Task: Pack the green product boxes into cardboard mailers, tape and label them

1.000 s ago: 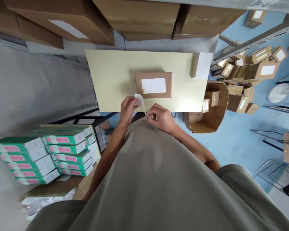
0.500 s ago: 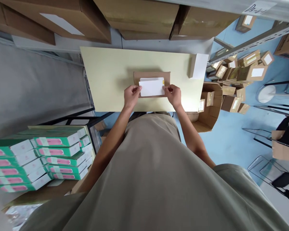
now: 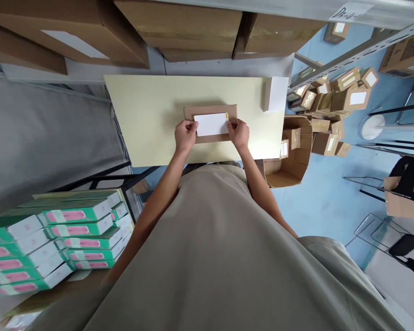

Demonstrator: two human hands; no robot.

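A flat brown cardboard box [image 3: 210,110] lies in the middle of a pale yellow table [image 3: 152,115]. A white label [image 3: 211,124] covers the box's top. My left hand [image 3: 185,135] pinches the label's left edge with curled fingers. At the label's right edge my right hand [image 3: 238,133] does the same, pressing it down on the box. Both hands rest on the box's near side.
A small box with a white face [image 3: 275,94] stands at the table's far right corner. Large cardboard cartons [image 3: 179,27] fill the shelf behind. Green and pink boxes [image 3: 62,230] are stacked at my left. An open carton [image 3: 293,156] and several small labelled boxes [image 3: 341,96] lie on the blue floor at right.
A second earlier my hands held a curled white label near my body. They carried it forward over the box and now hold it flat on the box's top.
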